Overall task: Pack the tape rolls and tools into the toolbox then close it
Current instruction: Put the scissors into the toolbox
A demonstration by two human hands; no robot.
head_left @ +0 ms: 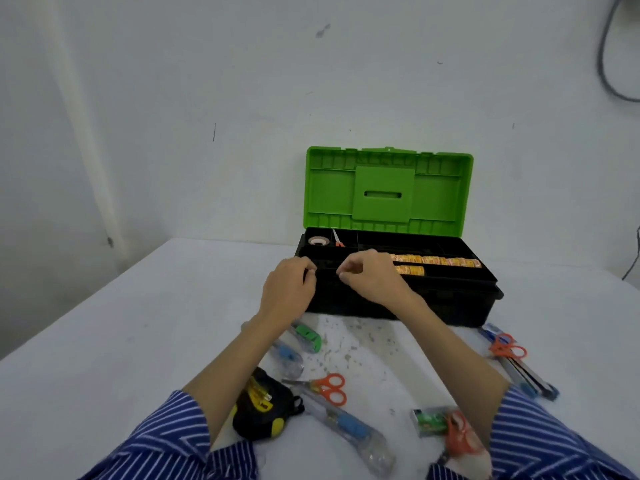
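Observation:
The toolbox (408,303) stands open at the back of the table, its green lid (388,188) upright against the wall. In its black tray (450,277) lies a row of yellow-orange tape rolls (436,261). A beige tape roll (318,240) and a small pair of scissors (337,239) sit in the back-left compartments. My left hand (289,284) curls over the tray's front-left rim. My right hand (370,275) hovers just beside it, fingertips pinched together over the tray, with nothing visible between them.
On the table in front of the box lie a green cutter (306,336), a blue cutter (287,356), a black-yellow tape measure (263,407), orange scissors (329,388), a long blue cutter (349,427), packaged scissors (457,434), and at right more scissors (507,349) and cutters (530,379).

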